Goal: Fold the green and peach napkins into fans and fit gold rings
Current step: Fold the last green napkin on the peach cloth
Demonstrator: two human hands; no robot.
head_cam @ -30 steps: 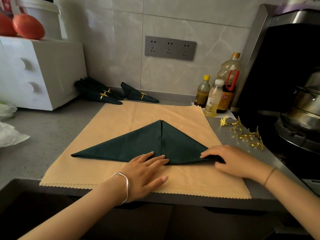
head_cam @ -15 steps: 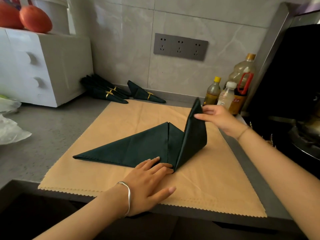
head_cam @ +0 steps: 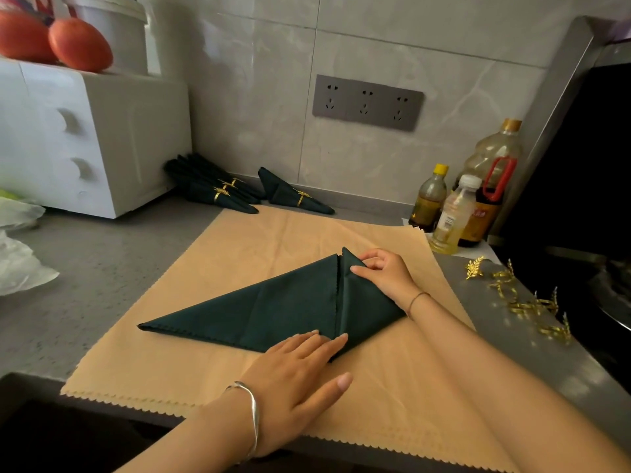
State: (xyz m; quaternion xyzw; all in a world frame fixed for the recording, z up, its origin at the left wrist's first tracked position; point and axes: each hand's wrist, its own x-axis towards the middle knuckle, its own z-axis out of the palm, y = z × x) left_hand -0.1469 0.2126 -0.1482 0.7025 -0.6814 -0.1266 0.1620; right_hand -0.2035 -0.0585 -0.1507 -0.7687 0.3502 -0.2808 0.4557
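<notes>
A dark green napkin point(head_cam: 273, 312) lies folded into a triangle on a stack of spread peach napkins point(head_cam: 280, 240). Its right corner is folded up along the centre line. My right hand point(head_cam: 382, 271) pinches that folded corner near the top point. My left hand point(head_cam: 300, 367) lies flat, with its fingertips pressing the napkin's lower point. Several loose gold leaf rings point(head_cam: 526, 298) lie on the steel surface to the right. Finished green fans with gold rings point(head_cam: 218, 189) rest by the back wall, with one more ringed green fan point(head_cam: 293, 196) beside them.
A white drawer unit point(head_cam: 85, 138) with tomatoes point(head_cam: 78, 44) on top stands at the back left. Oil bottles point(head_cam: 454, 213) stand at the back right, next to a dark stove area point(head_cam: 580, 199). A plastic bag point(head_cam: 20, 264) lies at the left edge. The counter's front edge runs just below the peach napkins.
My right hand lifted the green napkin's right corner, swung it up and over, and laid it down along the centre line. My left hand stayed pressing the lower point.
</notes>
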